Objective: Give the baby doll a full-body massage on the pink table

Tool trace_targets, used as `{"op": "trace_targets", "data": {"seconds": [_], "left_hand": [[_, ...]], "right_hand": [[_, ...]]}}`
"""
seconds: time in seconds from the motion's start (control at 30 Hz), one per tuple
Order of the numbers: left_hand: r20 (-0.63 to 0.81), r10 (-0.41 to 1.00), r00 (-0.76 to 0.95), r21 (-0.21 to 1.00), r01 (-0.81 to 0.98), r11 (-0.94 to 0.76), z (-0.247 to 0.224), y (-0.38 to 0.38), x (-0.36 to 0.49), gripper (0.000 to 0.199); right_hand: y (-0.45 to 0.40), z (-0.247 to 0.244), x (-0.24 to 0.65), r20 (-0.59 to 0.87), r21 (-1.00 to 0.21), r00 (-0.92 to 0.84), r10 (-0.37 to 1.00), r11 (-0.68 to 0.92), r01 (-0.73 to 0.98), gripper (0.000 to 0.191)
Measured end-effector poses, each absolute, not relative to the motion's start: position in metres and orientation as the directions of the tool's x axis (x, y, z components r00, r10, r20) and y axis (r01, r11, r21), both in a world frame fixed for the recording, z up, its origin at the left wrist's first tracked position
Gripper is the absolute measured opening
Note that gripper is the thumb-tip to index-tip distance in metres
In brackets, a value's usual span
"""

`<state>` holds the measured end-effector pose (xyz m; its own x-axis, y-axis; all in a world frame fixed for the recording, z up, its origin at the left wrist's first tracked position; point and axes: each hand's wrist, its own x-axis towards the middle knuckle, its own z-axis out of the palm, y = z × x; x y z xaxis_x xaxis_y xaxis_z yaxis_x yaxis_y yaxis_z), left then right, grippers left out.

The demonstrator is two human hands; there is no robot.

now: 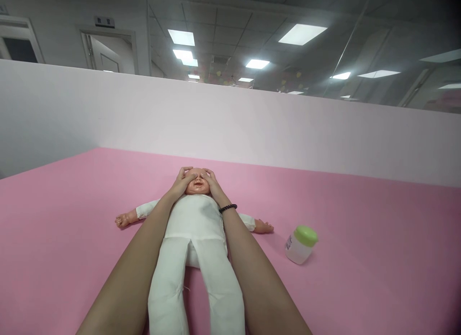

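A baby doll [196, 217] with a white cloth body lies on its back on the pink surface, its arms spread to both sides. My left hand [182, 182] cups one side of the doll's head, with the thumb across the face by the eye. On the opposite side, my right hand [213, 183] curves around the head in the same way, its thumb also near the eye. The doll's mouth and chin show between both hands. Part of each hand's fingers is hidden behind the head.
A small jar [301, 244] with a green lid stands on the pink surface [360, 258], right of the doll's arm. A low white wall [230, 123] borders the surface at the back. Beyond it are a doorway and a large glass pane with ceiling lights.
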<state>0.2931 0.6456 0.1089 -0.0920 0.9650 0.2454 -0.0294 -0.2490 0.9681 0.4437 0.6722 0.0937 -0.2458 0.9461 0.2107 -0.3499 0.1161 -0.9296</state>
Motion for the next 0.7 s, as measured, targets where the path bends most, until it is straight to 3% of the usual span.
{"op": "trace_targets", "data": {"seconds": [0.2, 0.7], "left_hand": [[0.212, 0.972, -0.102, 0.974, -0.058, -0.218, 0.113, 0.645, 0.294, 0.047], [0.289, 0.954, -0.079, 0.957, -0.020, -0.291, 0.102, 0.652, 0.290, 0.056]], "right_hand": [[0.672, 0.095, 0.442, 0.213, -0.925, -0.204, 0.955, 0.130, -0.357, 0.048], [0.682, 0.087, 0.443, 0.206, -0.929, -0.221, 0.953, 0.120, -0.349, 0.061]]}}
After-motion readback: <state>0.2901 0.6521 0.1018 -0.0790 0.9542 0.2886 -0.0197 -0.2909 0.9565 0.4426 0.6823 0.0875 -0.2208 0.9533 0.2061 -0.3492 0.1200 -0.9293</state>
